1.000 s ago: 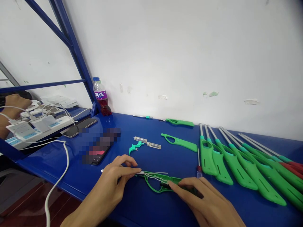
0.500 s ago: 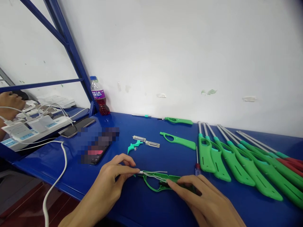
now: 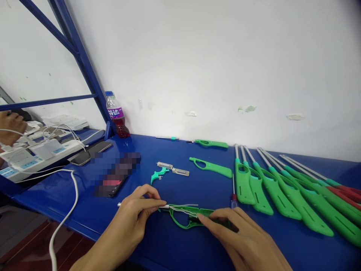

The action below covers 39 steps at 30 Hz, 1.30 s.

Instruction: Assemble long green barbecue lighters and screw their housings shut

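Between the thumb and fingers of my left hand (image 3: 138, 214) is a metal lighter tube (image 3: 167, 206); its far tip shows left of the hand. Thin pale wires (image 3: 183, 209) run from the tube across an opened green lighter handle half (image 3: 180, 226). My right hand (image 3: 239, 229) is closed round the other end of that half, its index fingertip by a small black part (image 3: 194, 219). The right palm hides much of the handle. Above lie a turquoise trigger (image 3: 158, 174) and two clear fuel tanks (image 3: 180, 172). A loose green handle cover (image 3: 211, 166) rests further right.
Several long-necked lighters (image 3: 270, 188) lie fanned at right, with a screwdriver (image 3: 234, 194) beside them. At the wall are another green handle piece (image 3: 211, 143), a metal tube (image 3: 167, 138) and a drink bottle (image 3: 117, 116). Phones (image 3: 90, 153), a white cable (image 3: 64, 210) and power strips (image 3: 31, 162) sit left.
The tip of the metal tube has come into sight left of my left hand. Both hands keep nearly the same place, and the view has shifted slightly.
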Motion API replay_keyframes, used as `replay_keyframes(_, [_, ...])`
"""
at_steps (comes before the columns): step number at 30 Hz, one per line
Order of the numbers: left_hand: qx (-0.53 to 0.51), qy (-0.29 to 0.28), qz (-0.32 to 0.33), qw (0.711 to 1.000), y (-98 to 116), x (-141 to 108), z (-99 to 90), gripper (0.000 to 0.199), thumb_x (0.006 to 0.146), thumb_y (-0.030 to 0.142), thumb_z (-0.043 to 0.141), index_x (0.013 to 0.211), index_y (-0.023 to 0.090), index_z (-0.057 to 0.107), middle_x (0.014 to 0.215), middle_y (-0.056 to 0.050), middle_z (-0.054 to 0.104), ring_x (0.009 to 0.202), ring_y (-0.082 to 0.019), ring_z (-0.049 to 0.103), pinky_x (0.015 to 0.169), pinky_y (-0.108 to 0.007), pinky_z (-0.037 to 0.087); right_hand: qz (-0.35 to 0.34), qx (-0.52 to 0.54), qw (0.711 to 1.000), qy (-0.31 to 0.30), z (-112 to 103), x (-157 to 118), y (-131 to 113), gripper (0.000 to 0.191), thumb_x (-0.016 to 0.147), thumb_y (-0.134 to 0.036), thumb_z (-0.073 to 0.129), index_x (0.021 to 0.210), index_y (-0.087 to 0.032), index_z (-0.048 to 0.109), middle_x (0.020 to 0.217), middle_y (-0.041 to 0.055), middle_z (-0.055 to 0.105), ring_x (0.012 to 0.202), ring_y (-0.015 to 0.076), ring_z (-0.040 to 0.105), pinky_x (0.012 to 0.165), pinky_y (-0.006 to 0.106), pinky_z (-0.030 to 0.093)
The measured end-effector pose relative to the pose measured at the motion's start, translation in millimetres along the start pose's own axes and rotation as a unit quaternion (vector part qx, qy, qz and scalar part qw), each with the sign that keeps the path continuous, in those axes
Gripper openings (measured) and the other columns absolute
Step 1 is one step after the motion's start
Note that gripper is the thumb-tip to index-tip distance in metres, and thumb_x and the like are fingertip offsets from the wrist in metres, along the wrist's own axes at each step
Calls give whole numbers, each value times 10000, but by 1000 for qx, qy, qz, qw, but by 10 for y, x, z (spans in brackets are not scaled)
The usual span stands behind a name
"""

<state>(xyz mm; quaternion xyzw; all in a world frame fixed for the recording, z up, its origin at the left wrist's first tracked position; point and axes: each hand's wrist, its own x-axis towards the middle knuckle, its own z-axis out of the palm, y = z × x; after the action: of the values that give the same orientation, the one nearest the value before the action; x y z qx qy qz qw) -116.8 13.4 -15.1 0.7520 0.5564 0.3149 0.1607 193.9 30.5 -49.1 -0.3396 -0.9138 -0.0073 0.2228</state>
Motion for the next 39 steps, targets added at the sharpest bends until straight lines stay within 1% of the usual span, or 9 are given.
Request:
replay_keyframes(7, [-14, -4, -34, 999, 63, 13, -33, 396, 1045, 214, 468, 962, 305, 845, 987, -23, 658, 843, -161, 672, 715, -263, 484, 4, 0, 1000, -2, 4, 6, 3, 545, 1043, -134, 499, 1524, -383, 555, 1183, 43, 736, 925, 195, 738, 791, 317, 665])
replay_keyframes(10, [-16, -6, -42, 999, 52, 3, -31, 390, 1054, 224, 469, 1006, 317, 845, 996, -22, 657, 859, -164, 670, 728, -269, 486, 4, 3, 1000, 2, 12, 18, -2, 544, 1045, -138, 497, 1527, -384, 554, 1181, 47, 737, 922, 195, 739, 780, 308, 662])
replay_keyframes(14, [1, -13, -39, 999, -12, -27, -10, 378, 1057, 215, 471, 1060, 327, 831, 1112, -26, 674, 972, -182, 683, 830, -289, 519, 5, 4, 1000, 4, 17, 21, -11, 572, 1035, -99, 478, 1526, -381, 557, 1180, 46, 741, 928, 191, 741, 790, 300, 658])
replay_keyframes(16, [9, -10, -24, 1000, -60, -43, 11, 395, 1055, 200, 455, 1140, 334, 816, 1206, -34, 677, 1044, -198, 685, 890, -305, 537, 6, 8, 1000, 7, 10, 19, -13, 585, 1026, -94, 490, 1530, -383, 556, 1191, 46, 742, 940, 190, 743, 798, 297, 657])
replay_keyframes(18, [20, 0, -10, 1000, -98, -53, 30, 426, 1056, 186, 432, 1227, 335, 792, 1282, -49, 670, 1095, -211, 682, 920, -319, 552, 4, 10, 1000, 9, -4, 16, -14, 568, 1024, -111, 509, 1521, -379, 569, 1190, 49, 743, 936, 190, 745, 803, 301, 658])
replay_keyframes(20, [29, 1, -4, 1000, -110, -52, 38, 434, 1056, 178, 425, 1223, 326, 797, 1309, -59, 669, 1123, -222, 680, 929, -325, 564, 6, 9, 1000, 7, -17, 14, -17, 569, 1016, -104, 508, 1509, -377, 586, 1182, 48, 747, 929, 188, 748, 804, 302, 659])
replay_keyframes(29, [6, -10, 19, 1000, -27, 2, -21, 402, 1052, 157, 452, 1058, 305, 826, 1116, -32, 709, 961, -175, 710, 813, -251, 545, 17, 24, 1000, 5, -15, 32, -47, 624, 968, -59, 507, 1495, -380, 601, 1189, 45, 746, 916, 195, 737, 772, 312, 659])
replay_keyframes(34, [-2, -10, 18, 1000, -17, -3, -41, 395, 1045, 145, 462, 1042, 306, 823, 1099, -22, 712, 942, -168, 711, 795, -237, 534, 21, 27, 999, -6, -16, 29, -49, 676, 956, -23, 473, 1522, -379, 569, 1212, 44, 732, 946, 193, 731, 781, 310, 659])
replay_keyframes(39, [-9, -26, -2, 1000, -4, -5, -51, 413, 1060, 158, 439, 1012, 304, 823, 1077, -15, 695, 914, -155, 699, 777, -234, 512, 12, 29, 999, 0, -19, 29, -43, 640, 977, -39, 450, 1514, -362, 580, 1195, 54, 734, 933, 187, 732, 762, 296, 656])
